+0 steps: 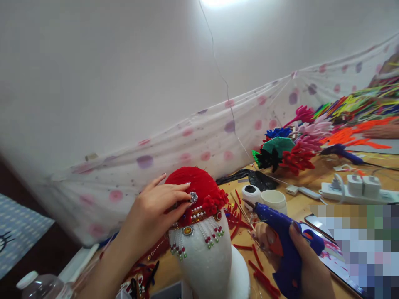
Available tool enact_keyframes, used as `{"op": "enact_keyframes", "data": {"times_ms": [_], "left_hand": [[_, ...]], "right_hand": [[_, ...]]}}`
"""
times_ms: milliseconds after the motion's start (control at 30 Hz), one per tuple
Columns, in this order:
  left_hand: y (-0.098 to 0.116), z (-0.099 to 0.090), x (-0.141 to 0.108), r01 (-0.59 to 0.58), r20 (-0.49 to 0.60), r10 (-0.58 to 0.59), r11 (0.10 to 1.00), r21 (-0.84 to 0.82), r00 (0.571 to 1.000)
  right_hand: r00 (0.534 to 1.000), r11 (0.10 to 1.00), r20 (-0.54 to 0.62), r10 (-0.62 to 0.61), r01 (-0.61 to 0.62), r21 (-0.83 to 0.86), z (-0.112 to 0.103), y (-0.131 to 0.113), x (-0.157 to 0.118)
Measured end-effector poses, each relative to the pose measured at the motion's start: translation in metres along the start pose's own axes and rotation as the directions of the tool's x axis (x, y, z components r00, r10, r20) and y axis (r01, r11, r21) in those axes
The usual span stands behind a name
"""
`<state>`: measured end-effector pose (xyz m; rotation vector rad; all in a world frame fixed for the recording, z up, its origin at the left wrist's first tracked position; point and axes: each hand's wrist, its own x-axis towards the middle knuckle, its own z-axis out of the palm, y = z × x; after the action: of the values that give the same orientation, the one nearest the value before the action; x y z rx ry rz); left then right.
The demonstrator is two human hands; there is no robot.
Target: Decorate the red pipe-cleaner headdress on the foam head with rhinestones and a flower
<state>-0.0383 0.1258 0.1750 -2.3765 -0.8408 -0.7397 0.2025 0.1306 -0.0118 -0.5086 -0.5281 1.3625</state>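
A white foam head (207, 261) wears a red cap (187, 178) trimmed with red flowers (212, 203), pearls and hanging bead strings (208, 234). My left hand (163, 201) rests on the cap's left side, its thumb and fingertips at a round silver rhinestone piece (193, 197) on the cap. In my right hand (299, 253) is a blue glue gun (279, 226), its nozzle pointing left toward the cap but apart from it.
Behind the glue gun are a white spool (251, 195) and a roll (274, 200). Fuzzy flowers (299, 155), a power strip (358, 189), another glue gun (343, 153) and a phone (336, 257) lie right. A bottle (43, 286) stands lower left. Another person's hand (382, 131) is far right.
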Motion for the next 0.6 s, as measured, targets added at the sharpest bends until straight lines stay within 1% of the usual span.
{"op": "enact_keyframes", "data": {"times_ms": [100, 200, 267, 467, 533, 600], "left_hand": [[0.000, 0.001, 0.001, -0.017, 0.028, 0.016, 0.999, 0.041, 0.999], [0.002, 0.002, 0.002, -0.012, 0.039, 0.010, 0.998, 0.055, 0.999], [0.002, 0.002, 0.002, -0.013, 0.050, 0.010, 0.998, 0.065, 0.999], [0.000, 0.004, 0.002, -0.040, 0.067, 0.034, 0.995, 0.092, 0.997], [0.001, 0.005, 0.002, -0.042, 0.049, 0.037, 0.994, 0.097, 0.998], [0.002, 0.004, 0.002, -0.012, 0.018, 0.011, 0.996, 0.086, 1.000]], "right_hand": [[0.997, 0.997, 0.007, 0.075, -0.075, 0.011, -0.008, 0.004, 0.003], [0.980, 0.981, -0.043, 0.194, -0.194, 0.011, -0.013, 0.007, 0.002], [0.968, 0.971, -0.079, 0.238, -0.237, 0.022, -0.013, 0.009, 0.001], [0.958, 0.969, -0.142, 0.248, -0.242, 0.056, -0.007, 0.008, -0.003], [0.957, 0.971, -0.164, 0.239, -0.233, 0.054, -0.006, 0.010, -0.005], [0.960, 0.972, -0.157, 0.233, -0.228, 0.049, -0.009, 0.013, -0.005]]}}
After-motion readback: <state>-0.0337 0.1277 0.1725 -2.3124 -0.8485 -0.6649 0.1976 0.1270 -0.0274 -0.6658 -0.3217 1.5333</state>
